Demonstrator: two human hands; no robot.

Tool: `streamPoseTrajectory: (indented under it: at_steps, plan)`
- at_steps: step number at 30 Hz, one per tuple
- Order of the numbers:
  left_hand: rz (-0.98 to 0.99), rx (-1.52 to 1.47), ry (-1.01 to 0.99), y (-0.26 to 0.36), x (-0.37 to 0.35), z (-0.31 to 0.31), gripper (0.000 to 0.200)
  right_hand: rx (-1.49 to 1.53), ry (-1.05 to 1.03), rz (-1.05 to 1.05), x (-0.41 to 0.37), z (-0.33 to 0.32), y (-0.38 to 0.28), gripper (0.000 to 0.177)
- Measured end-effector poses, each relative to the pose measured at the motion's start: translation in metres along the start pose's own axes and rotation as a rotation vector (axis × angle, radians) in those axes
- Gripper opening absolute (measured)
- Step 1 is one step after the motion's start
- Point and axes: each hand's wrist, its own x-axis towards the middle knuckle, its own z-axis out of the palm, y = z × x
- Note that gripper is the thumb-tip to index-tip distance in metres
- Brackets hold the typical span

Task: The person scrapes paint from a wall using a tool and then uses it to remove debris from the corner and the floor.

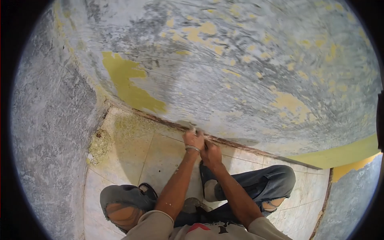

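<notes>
Wall point(240, 88) is seen across the far side, grey and scuffed, marked with scattered pale yellow spots. A larger yellow-green patch point(132, 86) is seen on its left part, and a yellow-green band point(340, 154) is shown low on its right part. The tiled floor point(160, 158) is bordered at the wall's foot by a rough brown seam point(240, 145).

Both hands are placed close together at this seam, near the middle. A small tool point(195, 130) is mostly hidden by the fingers; only a bit is shown at the seam, so its type cannot be told. The left hand point(194, 139) is closed around the tool, with a bracelet point(193, 148) worn at the wrist. The right hand point(211, 154) is held just beside it, lower and to the right, with fingers curled; whether the tool is also gripped by it cannot be told. Pale specks are seen on the forearms.

At left, a grey side wall point(52, 120) is met by the floor, and crumbly yellowish debris point(100, 147) is gathered near that edge. Torn jeans point(260, 184) and dark sandals point(206, 174) are worn, knees bent out to both sides. Light short sleeves point(154, 226) are seen at the near edge.
</notes>
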Motion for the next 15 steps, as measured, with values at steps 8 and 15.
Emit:
streamPoseTrajectory:
  at_steps: [8,15]
  plan:
    - [0.11,0.119,-0.094,0.024,0.01,-0.022,0.025,0.05,0.062,0.096,-0.004,-0.017,-0.026,0.017]
    - [0.059,0.173,-0.196,0.035,0.011,-0.024,0.034,-0.028,0.021,0.093,0.0,-0.028,-0.023,0.019]
